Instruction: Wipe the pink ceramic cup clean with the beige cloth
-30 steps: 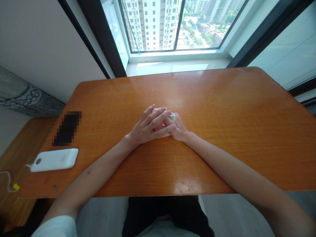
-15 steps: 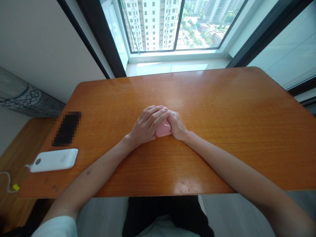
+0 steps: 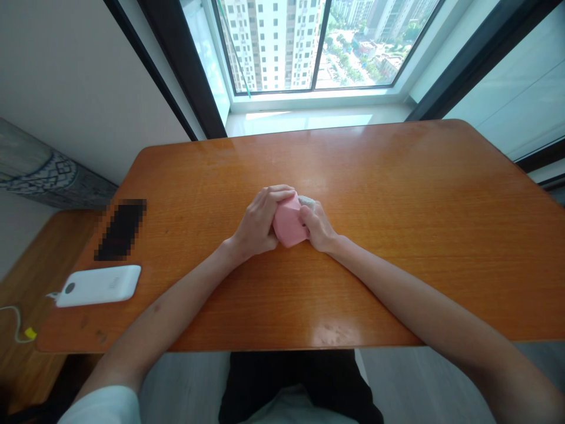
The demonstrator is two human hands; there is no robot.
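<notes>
Between my two hands, over the middle of the wooden table (image 3: pixel 388 194), is a pink box-like object (image 3: pixel 289 221) with rounded edges. My left hand (image 3: pixel 260 221) is closed around its left side, the fingers curled over the top edge. On the right side my right hand (image 3: pixel 321 227) grips it, with the thumb on the pink face. A small whitish-grey piece (image 3: pixel 307 203) shows at the object's upper right, against my right hand. Whether this piece is a cloth or part of the object, I cannot tell. The right fingers are mostly hidden.
A white device, perhaps a power bank (image 3: pixel 99 285), lies at the table's left with a cable (image 3: pixel 17 324) by it. Beyond it is a dark pixelated rectangle (image 3: pixel 120 229). A window (image 3: pixel 318 53) stands behind the far table edge, and a patterned cloth (image 3: pixel 57 168) is at the left.
My left fingers have drawn back from across the front of the pink object to its top left edge. The pink object has turned, so more of its face shows.
</notes>
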